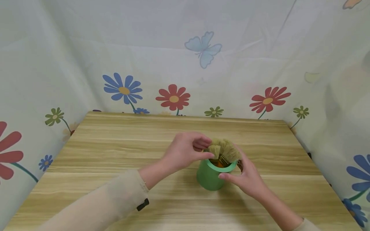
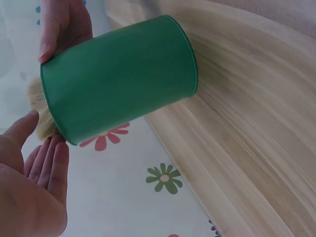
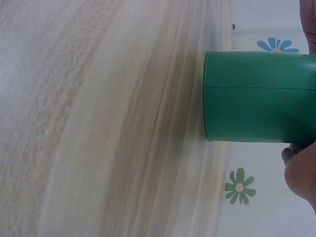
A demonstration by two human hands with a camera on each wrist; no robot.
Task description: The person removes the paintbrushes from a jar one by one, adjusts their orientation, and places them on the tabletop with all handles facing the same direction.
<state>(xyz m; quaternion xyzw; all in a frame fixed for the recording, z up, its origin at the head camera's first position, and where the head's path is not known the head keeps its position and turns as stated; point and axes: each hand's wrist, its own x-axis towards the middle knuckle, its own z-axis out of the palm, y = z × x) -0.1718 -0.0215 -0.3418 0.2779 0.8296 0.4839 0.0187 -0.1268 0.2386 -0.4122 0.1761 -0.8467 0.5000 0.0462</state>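
The left hand [image 1: 186, 150] has its grip partly open: the thumb and the bent fingers stand apart at the bristles of the paintbrushes [image 1: 229, 152], and the thumb tip seems to touch them. I cannot tell if these fingers press on anything. The right hand [image 1: 248, 178] grips the green canister [image 1: 210, 176] near its rim, with the thumb laid on the near wall and the fingers around the right side, where they are partly hidden.

The canister stands upright on the worktop [image 1: 115, 141], to the right of the middle. The paintbrushes are inside it with the bristles up, above the rim; their dark, striped ferrules show just in the opening, and the lower parts are hidden.

The left arm comes from the lower left, its cream sleeve [image 1: 115, 195] ending at the wrist, with a small black clip [image 1: 143, 204] below the cuff. The right forearm comes from the lower right and is bare almost to the picture's edge.

The worktop has a pale wood grain. Behind it and at both sides hangs a white cloth [image 1: 162, 25], printed with blue, red and green flowers and a light blue butterfly.
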